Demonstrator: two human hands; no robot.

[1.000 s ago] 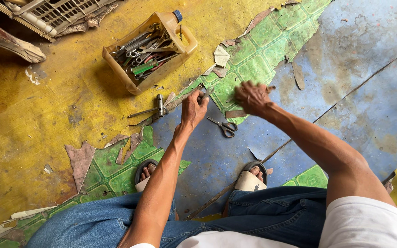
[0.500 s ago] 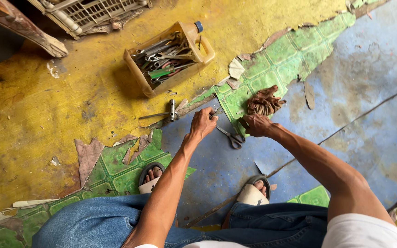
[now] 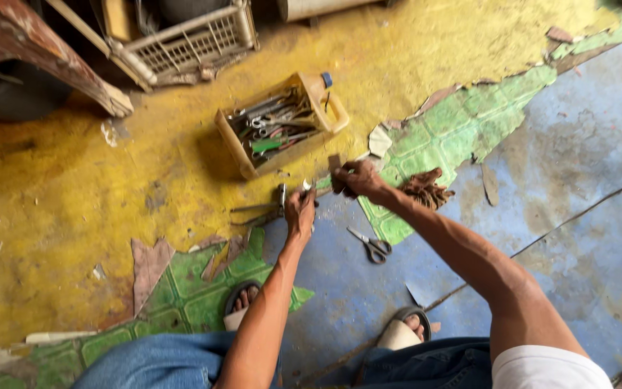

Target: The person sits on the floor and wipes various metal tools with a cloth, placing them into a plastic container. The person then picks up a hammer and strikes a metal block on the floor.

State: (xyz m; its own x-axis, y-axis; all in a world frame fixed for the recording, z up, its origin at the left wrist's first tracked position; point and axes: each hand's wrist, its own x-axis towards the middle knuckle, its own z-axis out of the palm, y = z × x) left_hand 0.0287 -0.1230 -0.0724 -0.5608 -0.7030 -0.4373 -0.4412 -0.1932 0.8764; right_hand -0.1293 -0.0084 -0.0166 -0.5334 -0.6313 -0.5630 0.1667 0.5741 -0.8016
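The left hand (image 3: 300, 209) had its grip closed on a small metal piece (image 3: 305, 189); the right hand (image 3: 354, 179) gripped a small dark flat piece (image 3: 335, 164) — both were held just apart above the floor (image 3: 73, 187). Below the right grip lay scissors (image 3: 371, 245); beyond both grips stood a yellow cut-open jug of tools (image 3: 280, 126); beside the right wrist lay a brown rag (image 3: 426, 189).

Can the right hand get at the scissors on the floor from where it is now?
Probably yes. The scissors lie bare on the blue floor just below the right hand, nothing over them; but that hand already grips a small dark piece, so it looks occupied.
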